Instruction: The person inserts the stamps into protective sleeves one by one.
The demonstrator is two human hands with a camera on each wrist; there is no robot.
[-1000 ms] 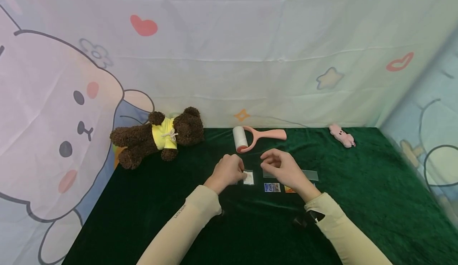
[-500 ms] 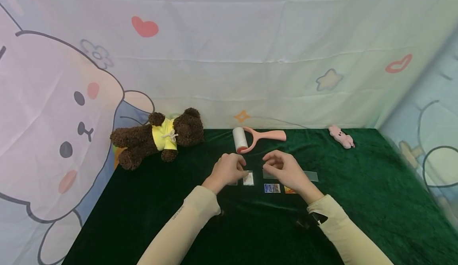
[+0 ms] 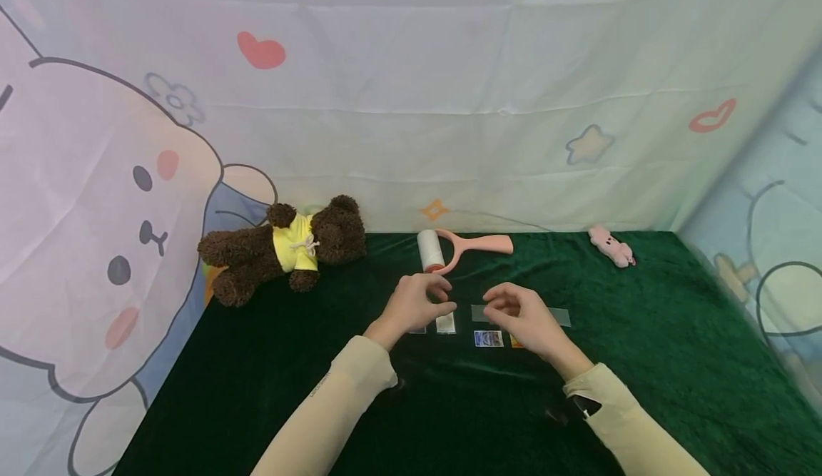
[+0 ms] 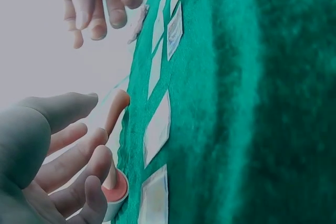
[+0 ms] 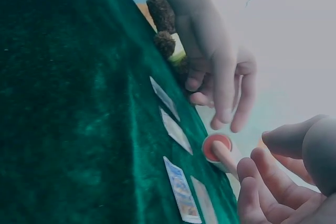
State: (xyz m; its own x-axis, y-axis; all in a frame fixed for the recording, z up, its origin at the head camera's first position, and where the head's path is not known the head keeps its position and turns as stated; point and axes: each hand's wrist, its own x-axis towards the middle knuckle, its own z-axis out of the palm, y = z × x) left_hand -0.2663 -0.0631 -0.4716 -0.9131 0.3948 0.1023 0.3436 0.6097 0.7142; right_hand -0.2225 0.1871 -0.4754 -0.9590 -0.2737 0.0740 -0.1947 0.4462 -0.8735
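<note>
Both hands hover over a row of small flat cards on green cloth. My left hand (image 3: 411, 305) has its thumb and fingers spread apart and holds nothing, above a white card (image 3: 446, 324) and another card (image 4: 154, 198) beside it. Fingers loosely curved, my right hand (image 3: 529, 322) also holds nothing; it partly covers an orange card (image 3: 516, 342). A blue picture card (image 3: 489, 338) lies between the hands, nearer the right one. Behind it are translucent strips (image 3: 477, 313), one reaching out past the right hand (image 3: 561, 317).
Behind the hands lies a lint roller (image 3: 488, 244) with a pink handle. A brown teddy bear (image 3: 250, 251) in a yellow top lies at the back left, a small pink plush (image 3: 611, 246) at the back right. A printed curtain (image 3: 411, 105) hangs behind the table.
My left thumb and fingers have spread apart, and that hand has shifted slightly right. My right hand has moved a little to the right and toward me. The cards stay in place.
</note>
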